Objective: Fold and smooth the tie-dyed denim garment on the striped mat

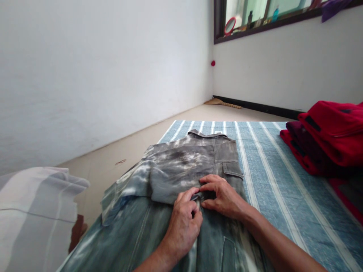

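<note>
A grey, bleach-washed denim garment [181, 162] lies on a blue-and-white striped mat [283, 181], its far part folded back over the near part. My left hand [184, 223] rests on the cloth with its fingers curled and pinching the folded edge. My right hand [222, 196] sits just to the right, fingers bent and pressed on the same edge near a flap pocket. Both hands touch each other at the fold.
A stack of folded red and maroon clothes [326, 139] sits on the mat at the right. A pale striped cloth [36, 211] lies at the lower left. White walls meet at a corner, with a window ledge [269, 22] holding small items and a broom [224, 102] by the skirting.
</note>
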### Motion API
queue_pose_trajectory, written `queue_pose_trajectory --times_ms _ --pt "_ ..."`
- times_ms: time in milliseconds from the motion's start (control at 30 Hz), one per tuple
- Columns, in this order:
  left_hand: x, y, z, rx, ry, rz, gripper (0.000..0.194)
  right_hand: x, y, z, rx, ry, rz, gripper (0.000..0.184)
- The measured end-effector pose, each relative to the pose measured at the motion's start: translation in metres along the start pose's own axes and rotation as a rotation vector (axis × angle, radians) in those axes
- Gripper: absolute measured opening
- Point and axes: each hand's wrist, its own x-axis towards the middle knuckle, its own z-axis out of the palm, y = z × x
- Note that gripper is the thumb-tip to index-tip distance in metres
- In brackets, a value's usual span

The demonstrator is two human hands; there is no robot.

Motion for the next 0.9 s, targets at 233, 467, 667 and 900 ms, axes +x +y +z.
queue_pose_trajectory --times_ms 233,467,667,900 --pt "-0.0002 -0.0005 -0.0004 0.029 0.016 0.036 0.026 -0.001 -0.0013 0.0006 -0.006 0.006 -0.024 0.041" --pt "0.001 -0.0009 0.0002 0.038 0.021 0.053 0.026 0.0004 0.0003 -0.001 -0.017 -0.015 -0.018 0.041" --pt "0.001 -0.0005 -0.001 0.04 0.014 0.038 0.026 0.0001 -0.0027 -0.0035 -0.017 -0.031 -0.012 0.042" --pt "0.0015 0.0002 0.001 0.047 0.013 0.036 0.026 -0.0005 -0.0008 -0.0007 -0.02 -0.002 -0.021 0.042"
